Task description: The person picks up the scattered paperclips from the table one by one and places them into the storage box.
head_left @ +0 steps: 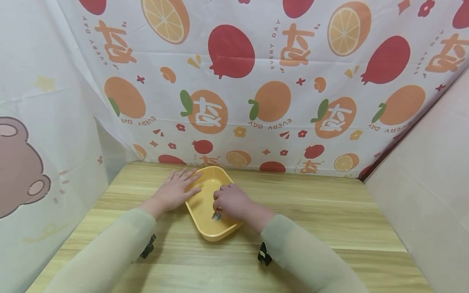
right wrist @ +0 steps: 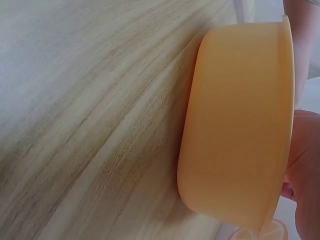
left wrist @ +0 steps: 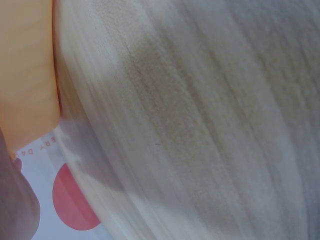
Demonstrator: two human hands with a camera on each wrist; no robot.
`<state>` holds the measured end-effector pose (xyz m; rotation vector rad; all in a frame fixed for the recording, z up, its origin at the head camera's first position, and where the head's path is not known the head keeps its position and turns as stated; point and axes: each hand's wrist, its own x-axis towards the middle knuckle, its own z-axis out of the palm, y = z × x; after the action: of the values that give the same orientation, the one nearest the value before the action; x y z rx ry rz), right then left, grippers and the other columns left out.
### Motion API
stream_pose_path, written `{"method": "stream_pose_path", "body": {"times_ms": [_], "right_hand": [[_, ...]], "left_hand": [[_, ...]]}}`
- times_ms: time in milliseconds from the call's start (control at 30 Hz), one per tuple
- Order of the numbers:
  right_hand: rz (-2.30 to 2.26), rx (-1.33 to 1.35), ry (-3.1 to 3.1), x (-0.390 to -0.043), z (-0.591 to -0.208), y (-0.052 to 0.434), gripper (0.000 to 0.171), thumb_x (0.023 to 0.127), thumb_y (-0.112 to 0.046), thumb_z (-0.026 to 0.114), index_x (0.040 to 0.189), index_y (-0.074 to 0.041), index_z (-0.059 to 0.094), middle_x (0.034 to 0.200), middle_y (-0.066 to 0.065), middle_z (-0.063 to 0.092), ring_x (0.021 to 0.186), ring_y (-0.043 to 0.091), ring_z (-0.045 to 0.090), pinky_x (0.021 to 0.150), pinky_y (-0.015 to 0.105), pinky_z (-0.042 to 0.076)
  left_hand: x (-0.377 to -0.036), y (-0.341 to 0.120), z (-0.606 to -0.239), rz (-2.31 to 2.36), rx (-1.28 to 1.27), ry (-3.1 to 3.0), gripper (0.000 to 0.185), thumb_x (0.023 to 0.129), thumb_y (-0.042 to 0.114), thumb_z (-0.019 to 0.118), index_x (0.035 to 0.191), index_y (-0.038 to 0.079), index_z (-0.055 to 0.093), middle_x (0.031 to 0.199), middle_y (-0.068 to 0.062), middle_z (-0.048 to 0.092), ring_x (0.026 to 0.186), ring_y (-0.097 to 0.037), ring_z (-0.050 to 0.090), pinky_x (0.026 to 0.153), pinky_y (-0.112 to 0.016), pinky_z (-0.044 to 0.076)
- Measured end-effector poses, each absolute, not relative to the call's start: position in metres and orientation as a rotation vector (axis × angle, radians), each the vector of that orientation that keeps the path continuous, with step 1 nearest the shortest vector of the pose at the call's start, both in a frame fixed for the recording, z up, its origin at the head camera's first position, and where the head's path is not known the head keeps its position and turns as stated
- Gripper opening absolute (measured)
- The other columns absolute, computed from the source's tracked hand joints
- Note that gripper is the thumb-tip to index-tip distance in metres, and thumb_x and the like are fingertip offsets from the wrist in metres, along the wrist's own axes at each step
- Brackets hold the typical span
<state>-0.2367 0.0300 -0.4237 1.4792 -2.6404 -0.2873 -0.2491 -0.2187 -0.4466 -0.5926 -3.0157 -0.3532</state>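
A yellow rectangular tray (head_left: 202,203) with rounded corners sits on the wooden table. My left hand (head_left: 176,189) rests over its left rim, fingers spread and nearly straight. Inside the tray, toward its near right part, my right hand (head_left: 231,201) is lowered with curled fingers. Small silvery and dark pieces (head_left: 216,217), too small to name, lie right by those fingertips; whether any are pinched is hidden. In the right wrist view the tray's outer wall (right wrist: 235,115) fills the middle, with part of the right hand (right wrist: 305,165) beyond the rim.
The wood-grain table (head_left: 311,232) extends around the tray. Behind it hangs a white cloth (head_left: 245,138) printed with fruit, and pale cloth walls (head_left: 73,162) stand at both sides. Dark straps (head_left: 264,254) show under the sleeves.
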Motion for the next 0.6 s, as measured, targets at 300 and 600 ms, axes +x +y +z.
{"method": "stream_pose_path", "body": {"times_ms": [300, 600], "right_hand": [[-0.247, 1.469, -2.663, -0.2363, -0.4219, 0.0293, 0.007, 0.09, -0.039, 0.073, 0.095, -0.038, 0.078, 0.102, -0.016, 0.063, 0.094, 0.009, 0.052, 0.078, 0.028, 0.041], [-0.139, 1.386, -2.677, -0.2374, -0.4206, 0.0335, 0.009, 0.089, -0.041, 0.073, 0.095, -0.038, 0.079, 0.104, -0.016, 0.065, 0.095, 0.009, 0.054, 0.078, 0.027, 0.043]], "left_hand": [[-0.248, -0.2177, -0.4463, -0.342, -0.595, -3.004, 0.068, 0.101, 0.063, 0.036, 0.157, 0.024, 0.031, 0.163, -0.01, 0.025, 0.149, -0.042, 0.013, 0.118, -0.063, 0.003], [-0.248, -0.2177, -0.4474, -0.336, -0.594, -2.995, 0.069, 0.1, 0.064, 0.034, 0.157, 0.024, 0.032, 0.163, -0.008, 0.023, 0.149, -0.042, 0.014, 0.118, -0.064, 0.003]]}}
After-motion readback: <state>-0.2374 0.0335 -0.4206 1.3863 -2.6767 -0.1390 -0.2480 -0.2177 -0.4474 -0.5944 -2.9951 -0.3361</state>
